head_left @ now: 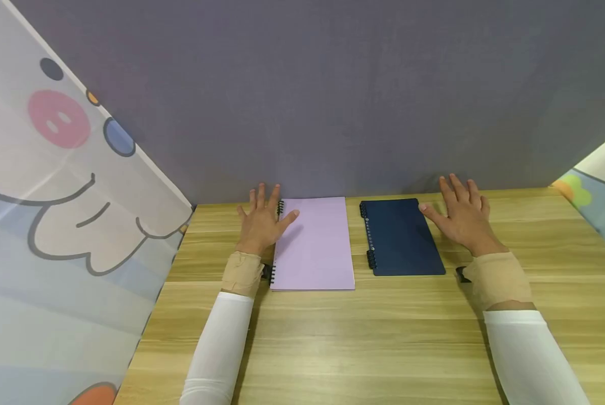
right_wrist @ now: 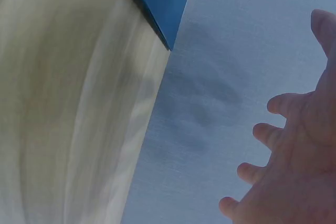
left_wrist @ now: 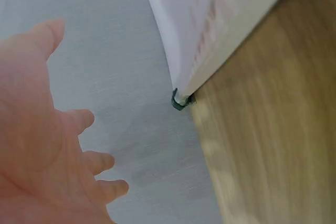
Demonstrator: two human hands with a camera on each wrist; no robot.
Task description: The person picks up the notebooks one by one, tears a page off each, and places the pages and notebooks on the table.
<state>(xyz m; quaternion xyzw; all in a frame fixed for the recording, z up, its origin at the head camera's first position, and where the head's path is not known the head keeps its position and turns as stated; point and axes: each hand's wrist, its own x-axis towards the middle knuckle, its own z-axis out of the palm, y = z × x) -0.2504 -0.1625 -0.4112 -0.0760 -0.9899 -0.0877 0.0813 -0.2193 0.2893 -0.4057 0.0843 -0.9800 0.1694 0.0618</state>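
Observation:
A lilac spiral notebook [head_left: 313, 247] lies on the wooden table, its black coil along the left side. My left hand [head_left: 261, 225] is spread above its coiled edge, thumb reaching over the cover; the left wrist view shows the palm [left_wrist: 37, 129] apart from the notebook's corner [left_wrist: 181, 95]. To the right lies a smaller dark blue ring-bound notebook [head_left: 403, 239], its binding also on the left. My right hand [head_left: 464, 219] hovers beside its right edge with fingers spread and the thumb near the upper right corner. Neither hand holds anything.
A grey upright panel [head_left: 332, 101] borders the far edge of the wooden table [head_left: 332, 349]. A cartoon-printed curtain [head_left: 79, 236] hangs at the left, and another printed cloth [head_left: 593, 191] shows at the right. Both wrists carry tan wraps [head_left: 502, 278] with small black devices.

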